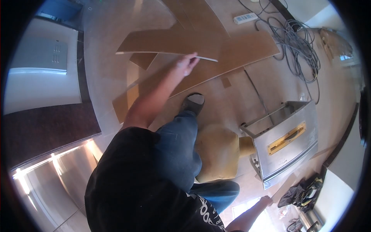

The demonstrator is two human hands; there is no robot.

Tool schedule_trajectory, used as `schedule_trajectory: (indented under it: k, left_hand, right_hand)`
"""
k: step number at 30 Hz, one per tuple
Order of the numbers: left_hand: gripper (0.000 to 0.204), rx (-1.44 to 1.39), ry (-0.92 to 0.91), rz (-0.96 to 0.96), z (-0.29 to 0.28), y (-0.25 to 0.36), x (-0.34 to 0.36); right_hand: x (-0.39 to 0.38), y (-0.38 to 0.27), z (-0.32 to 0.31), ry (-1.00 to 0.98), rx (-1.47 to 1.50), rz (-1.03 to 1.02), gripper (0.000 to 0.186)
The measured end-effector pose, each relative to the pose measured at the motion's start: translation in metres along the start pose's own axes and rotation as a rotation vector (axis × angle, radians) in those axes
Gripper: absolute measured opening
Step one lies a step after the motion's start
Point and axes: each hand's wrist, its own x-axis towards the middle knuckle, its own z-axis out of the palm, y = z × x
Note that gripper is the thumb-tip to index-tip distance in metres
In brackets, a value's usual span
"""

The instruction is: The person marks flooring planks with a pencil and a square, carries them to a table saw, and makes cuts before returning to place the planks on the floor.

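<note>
Pinching the brown board (166,41), left fingers (192,57) bend; right fingers (267,200) curl.

I can't tell apart the small fingers of my left hand (186,65) at the brown board (162,41), nor whether my right hand (266,201) grips the tan sheet (285,188), while the uppermost panel (193,12) and my black shirt (131,181) are cut off by the view's edges.

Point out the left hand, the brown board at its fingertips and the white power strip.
Left hand (186,64): head view, its middle.
Brown board (164,41): head view, broad upper face.
White power strip (245,18): head view, top face.
</note>
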Motion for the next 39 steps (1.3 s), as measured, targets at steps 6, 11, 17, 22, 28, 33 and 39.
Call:
schedule_trajectory:
  k: [6,11,17,22,28,33,39]
  left_hand:
    - [0.011,-0.246,0.022,0.025,-0.042,0.055,0.082]
    - [0.016,-0.051,0.169,0.156,-0.144,0.096,0.065]
    - [0.063,1.385,0.160,0.369,-0.095,0.040,0.063]
    - [0.065,1.810,-0.134,0.471,-0.073,0.071,0.056]
    - [0.075,1.793,-0.017,0.319,-0.086,0.072,0.023]
    - [0.067,1.686,0.182,0.536,-0.046,0.054,-0.047]
    - [0.052,1.638,0.025,0.836,0.036,0.138,-0.160]
  right_hand:
    - [0.068,0.040,0.067,-0.165,-0.314,-0.048,0.029]
    - [-0.029,-0.068,0.024,-0.554,0.639,1.138,0.047]
    - [0.012,-0.025,-0.020,-0.478,0.808,1.187,0.048]
    - [0.000,-0.015,-0.020,-0.606,0.840,1.042,0.044]
    - [0.011,-0.030,-0.048,-0.574,0.928,0.856,0.046]
    - [0.060,-0.068,-0.093,-0.477,1.133,0.607,0.027]
    - [0.172,-0.173,-0.174,-0.296,0.889,-0.141,0.044]
